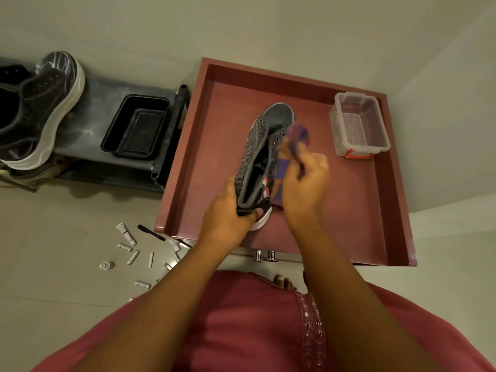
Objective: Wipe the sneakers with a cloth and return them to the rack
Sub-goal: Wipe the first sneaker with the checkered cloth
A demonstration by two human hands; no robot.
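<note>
Over the red-brown desk point(375, 224) with its raised rim, the left hand point(228, 213) holds a grey textured sneaker point(257, 154) by the heel, long axis running near to far, rounded toe pointing far. The right hand point(303, 181) pinches a purple cloth point(298, 135) against its right side. Farther right sits a clear plastic box point(359, 124); another dark sneaker point(43, 108) lies on the rack point(102, 103), far left.

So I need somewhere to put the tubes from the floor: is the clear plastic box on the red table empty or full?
Empty: through the open top of the clear plastic box only its bare ribbed bottom shows.
</note>
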